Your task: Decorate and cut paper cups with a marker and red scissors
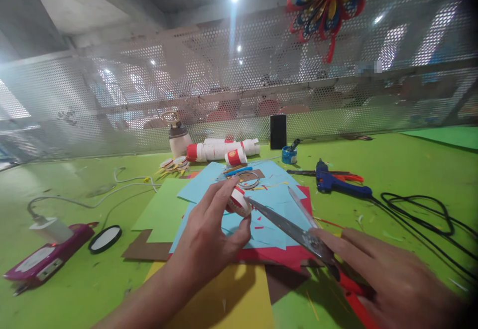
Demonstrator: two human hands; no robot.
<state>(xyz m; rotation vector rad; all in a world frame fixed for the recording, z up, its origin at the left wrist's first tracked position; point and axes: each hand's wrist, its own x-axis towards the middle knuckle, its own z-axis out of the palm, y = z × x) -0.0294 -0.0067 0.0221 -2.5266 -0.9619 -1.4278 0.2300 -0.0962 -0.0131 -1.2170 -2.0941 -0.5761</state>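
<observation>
My left hand is closed on a short red and white paper cup piece, pinched between thumb and fingers above the blue paper sheets. My right hand is wrapped round the red handles of a pair of scissors. The scissor blades are spread apart and point up and left; the tip of the lower blade is beside the cup piece. Whether they touch, I cannot tell. Small red and yellow scraps lie on the blue sheets, just beyond my left hand.
Behind stand stacked paper cups, a spray bottle, a black upright device and a blue jar. A blue glue gun with black cable lies right. On the left are a purple power strip and a round black-rimmed disc.
</observation>
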